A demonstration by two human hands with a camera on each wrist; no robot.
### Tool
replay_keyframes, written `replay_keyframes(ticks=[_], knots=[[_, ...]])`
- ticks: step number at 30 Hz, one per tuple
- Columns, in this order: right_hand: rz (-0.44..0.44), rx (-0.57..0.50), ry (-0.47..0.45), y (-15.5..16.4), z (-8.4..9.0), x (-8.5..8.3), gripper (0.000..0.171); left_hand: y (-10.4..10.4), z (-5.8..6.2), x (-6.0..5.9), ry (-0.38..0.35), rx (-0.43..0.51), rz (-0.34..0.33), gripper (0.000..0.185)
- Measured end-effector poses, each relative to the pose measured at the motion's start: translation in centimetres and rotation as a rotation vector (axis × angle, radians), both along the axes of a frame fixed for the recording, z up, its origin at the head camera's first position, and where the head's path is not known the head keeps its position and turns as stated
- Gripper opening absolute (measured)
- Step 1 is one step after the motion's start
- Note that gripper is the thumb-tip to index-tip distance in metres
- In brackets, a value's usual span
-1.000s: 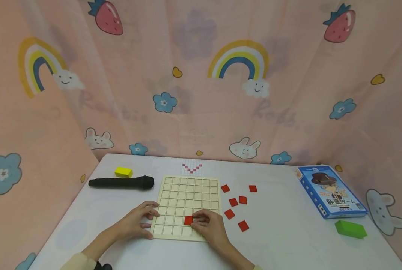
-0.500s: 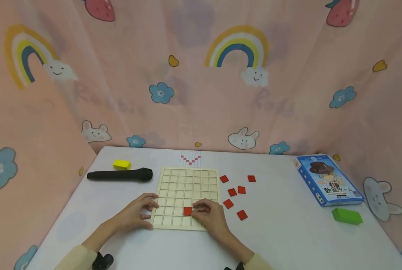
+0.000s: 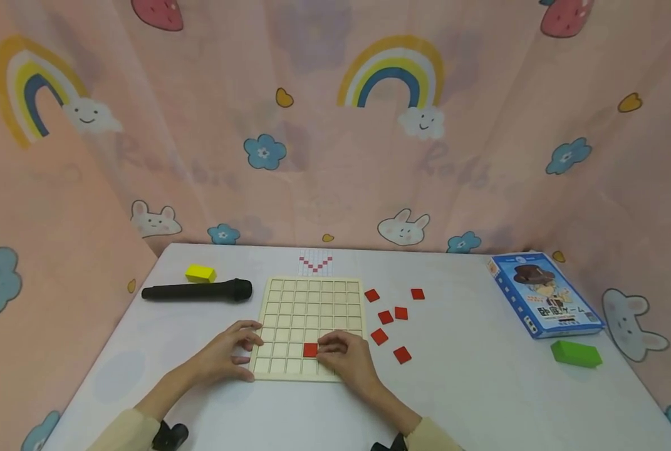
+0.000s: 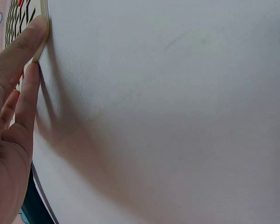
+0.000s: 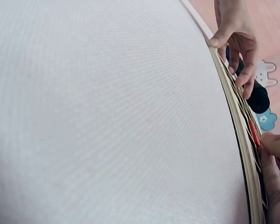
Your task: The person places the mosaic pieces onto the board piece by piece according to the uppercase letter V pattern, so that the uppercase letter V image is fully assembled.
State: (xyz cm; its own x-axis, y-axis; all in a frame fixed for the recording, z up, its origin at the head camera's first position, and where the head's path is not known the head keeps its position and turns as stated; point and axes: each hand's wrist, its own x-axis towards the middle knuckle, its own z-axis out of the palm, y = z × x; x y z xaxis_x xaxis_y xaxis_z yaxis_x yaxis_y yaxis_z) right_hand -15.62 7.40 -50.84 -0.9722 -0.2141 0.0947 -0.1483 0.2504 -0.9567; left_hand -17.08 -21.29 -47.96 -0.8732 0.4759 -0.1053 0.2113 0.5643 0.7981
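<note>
White rectangular table point(image 3: 482, 388), fronted on three sides by pink patterned cloth. Lying on it: pale wooden grid board point(image 3: 311, 307) near the middle, small printed grid card point(image 3: 315, 262) just behind it, six loose red square tiles point(image 3: 385, 317) scattered to its right. Further out, black cylindrical microphone point(image 3: 197, 291) and small yellow block point(image 3: 200, 273) at left; blue game box point(image 3: 544, 294) and green rectangular block point(image 3: 576, 353) at right.
</note>
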Motion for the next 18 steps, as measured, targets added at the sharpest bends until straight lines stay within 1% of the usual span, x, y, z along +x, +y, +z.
replay_keyframes(ticks=[4, 8, 13, 16, 18], knots=[[0.006, -0.002, -0.007, 0.2, 0.1, 0.0, 0.023, 0.0, 0.1, 0.2, -0.001, 0.010, 0.002, 0.051], [0.010, 0.003, -0.059, 1.3, 0.7, -0.2, 0.024, 0.0, 0.0, 0.1, -0.003, 0.021, -0.006, 0.052], [0.019, 0.002, -0.115, 3.9, 1.8, -0.7, 0.029, 0.1, -0.1, 0.2, -0.023, 0.025, 0.011, 0.054], [0.008, -0.001, -0.105, 5.7, 2.1, -0.9, 0.031, 0.1, -0.1, 0.2, -0.032, 0.026, 0.018, 0.055], [-0.017, 0.022, -0.103, 6.9, 2.3, -1.1, 0.030, 0.1, 0.0, 0.2, -0.036, 0.034, 0.018, 0.054]])
